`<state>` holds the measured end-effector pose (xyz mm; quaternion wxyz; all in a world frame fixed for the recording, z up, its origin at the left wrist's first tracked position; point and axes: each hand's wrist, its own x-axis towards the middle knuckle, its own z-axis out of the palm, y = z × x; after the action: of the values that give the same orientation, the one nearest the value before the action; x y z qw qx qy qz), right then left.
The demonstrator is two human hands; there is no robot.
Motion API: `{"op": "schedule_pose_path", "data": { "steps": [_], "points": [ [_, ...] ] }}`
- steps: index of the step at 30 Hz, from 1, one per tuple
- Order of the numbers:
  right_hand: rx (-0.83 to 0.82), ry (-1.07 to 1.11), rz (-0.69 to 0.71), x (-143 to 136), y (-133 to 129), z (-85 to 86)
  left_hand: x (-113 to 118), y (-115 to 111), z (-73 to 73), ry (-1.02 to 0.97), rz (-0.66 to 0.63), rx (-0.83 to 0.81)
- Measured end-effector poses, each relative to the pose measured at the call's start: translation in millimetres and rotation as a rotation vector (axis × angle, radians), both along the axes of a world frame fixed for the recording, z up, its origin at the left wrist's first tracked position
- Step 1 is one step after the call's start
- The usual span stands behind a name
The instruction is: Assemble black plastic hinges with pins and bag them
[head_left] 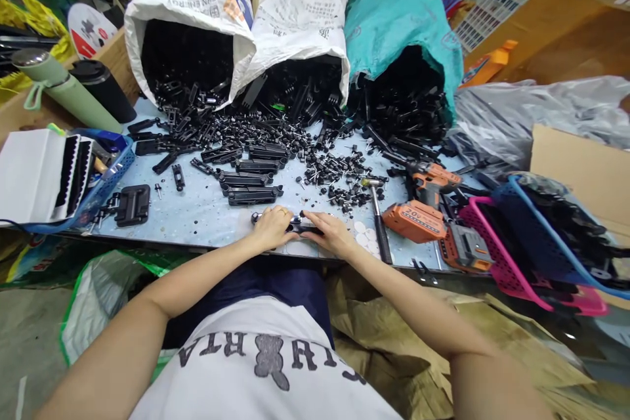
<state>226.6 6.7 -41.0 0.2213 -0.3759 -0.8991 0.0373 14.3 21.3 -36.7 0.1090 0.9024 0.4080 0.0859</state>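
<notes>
Angling inward, left hand (pixel 273 227) and right hand (pixel 333 233) grasp a black part (pixel 311 229) in bent fingers (pixel 315 218).

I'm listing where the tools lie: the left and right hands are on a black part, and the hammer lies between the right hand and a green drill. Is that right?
Not quite: the drill is orange and black, not green, as the head view shows. The left hand and right hand are on a black part, and the hammer lies between the right hand and the drill.
</notes>
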Motion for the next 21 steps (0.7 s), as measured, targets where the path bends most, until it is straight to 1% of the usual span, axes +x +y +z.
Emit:
{"op": "schedule_pose_path", "data": {
  "steps": [3,6,10,12,13,14,15,18,19,20,21],
  "points": [
    [-0.004,-0.028,-0.013,8.9,-3.8,-12.9,1.6,-0.7,-1.8,-0.025,0.018,0.014],
    [-0.015,-0.140,0.071,14.3,-2.6,-18.5,-0.6,-1.7,-1.9,-0.044,0.000,0.028],
    [0.000,-0.189,0.179,19.8,8.0,-16.3,-3.5,-1.8,2.1,-0.021,-0.036,0.001],
    [0.000,-0.232,0.235,22.0,14.4,-13.3,-6.2,-3.4,3.6,-0.013,-0.083,0.001],
    [0.001,-0.273,0.240,22.7,16.8,-11.9,-8.2,-4.6,3.5,-0.006,-0.108,0.019],
    [0.004,-0.315,0.215,22.8,18.3,-10.6,-10.7,-6.1,2.7,0.005,-0.129,0.049],
    [0.012,-0.353,0.159,22.4,18.7,-9.4,-13.6,-7.3,1.3,0.018,-0.143,0.088],
    [0.043,-0.367,-0.074,18.0,13.3,-2.7,-25.1,-9.3,-2.1,0.044,-0.123,0.176],
    [0.037,-0.335,-0.107,15.7,9.4,2.1,-29.7,-9.9,-0.9,0.035,-0.105,0.176],
    [0.015,-0.288,-0.101,13.1,4.4,8.6,-34.7,-11.4,2.5,0.007,-0.087,0.164],
    [-0.025,-0.224,-0.064,9.7,-1.8,16.9,-39.6,-14.3,8.5,-0.042,-0.075,0.145]
  ]
}}
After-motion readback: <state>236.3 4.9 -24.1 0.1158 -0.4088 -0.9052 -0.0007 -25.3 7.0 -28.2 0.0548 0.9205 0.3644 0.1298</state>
